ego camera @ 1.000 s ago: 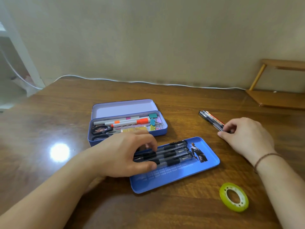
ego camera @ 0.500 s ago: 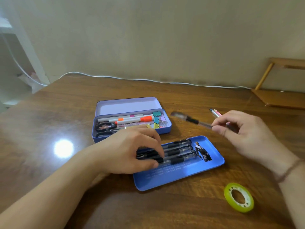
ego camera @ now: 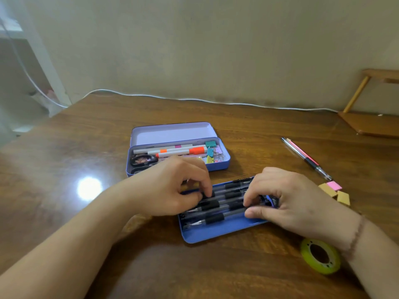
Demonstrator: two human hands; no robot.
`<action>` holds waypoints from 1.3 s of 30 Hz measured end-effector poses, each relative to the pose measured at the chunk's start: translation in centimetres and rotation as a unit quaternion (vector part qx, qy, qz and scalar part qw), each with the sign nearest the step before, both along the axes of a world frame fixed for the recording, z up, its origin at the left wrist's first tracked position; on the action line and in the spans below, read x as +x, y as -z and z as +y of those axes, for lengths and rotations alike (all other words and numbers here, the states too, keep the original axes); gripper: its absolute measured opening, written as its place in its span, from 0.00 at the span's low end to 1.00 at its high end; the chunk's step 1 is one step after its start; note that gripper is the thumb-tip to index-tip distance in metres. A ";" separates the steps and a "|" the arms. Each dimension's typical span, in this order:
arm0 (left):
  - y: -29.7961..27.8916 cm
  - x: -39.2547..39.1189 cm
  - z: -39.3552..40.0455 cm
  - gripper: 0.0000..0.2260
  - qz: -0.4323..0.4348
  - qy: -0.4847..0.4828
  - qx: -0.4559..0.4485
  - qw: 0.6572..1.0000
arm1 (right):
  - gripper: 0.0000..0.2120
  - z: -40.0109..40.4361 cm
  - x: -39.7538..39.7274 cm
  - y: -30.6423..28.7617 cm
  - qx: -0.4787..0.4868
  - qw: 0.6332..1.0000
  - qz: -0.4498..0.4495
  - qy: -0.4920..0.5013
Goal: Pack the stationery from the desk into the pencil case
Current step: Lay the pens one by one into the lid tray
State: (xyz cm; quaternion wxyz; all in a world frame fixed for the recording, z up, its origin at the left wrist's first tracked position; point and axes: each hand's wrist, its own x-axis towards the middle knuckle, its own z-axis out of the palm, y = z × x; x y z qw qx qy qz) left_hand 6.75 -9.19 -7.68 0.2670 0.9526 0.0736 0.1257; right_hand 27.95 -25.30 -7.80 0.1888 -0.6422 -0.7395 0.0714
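Blue tray (ego camera: 216,233) of the pencil case sits right in front of me on the wooden desk (ego camera: 86,147), and both my hands are down on it now. Half a second ago my right hand (ego camera: 289,201) was up in the air carrying a black gel pen; now it has come down onto the right end of the tray, fingertips (ego camera: 248,201) curled and pressing on the row of black gel pens (ego camera: 216,205) lying side by side inside, thumb along the near pen. My left hand (ego camera: 170,190) stays on the left end, its fingers bent and pinching at the pen tips; whether it actually grips one I cannot tell. The printed picture at the tray's right end is now mostly hidden under my right hand. Behind my left hand the open tin pencil case (ego camera: 179,167) stands with its lid (ego camera: 172,133) back, holding white markers with orange bands (ego camera: 172,151), scissors (ego camera: 142,159) and coloured binder clips (ego camera: 210,151). Off to the right two pens (ego camera: 304,157) lie on the desk, well apart from the tray, and just beyond my right hand are small erasers (ego camera: 334,190) in pink and tan, touching each other. Near my right wrist lies a yellow-green tape roll (ego camera: 320,255). White cable (ego camera: 194,100) runs along the wall edge, and a wooden rack (ego camera: 371,124) stands at the far right.
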 end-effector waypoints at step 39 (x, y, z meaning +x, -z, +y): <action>0.2 0.3 -1.2 0.09 0.028 0.015 0.062 0.998 | 0.08 0.2 8.3 0.8 0.013 0.834 -0.052 0.548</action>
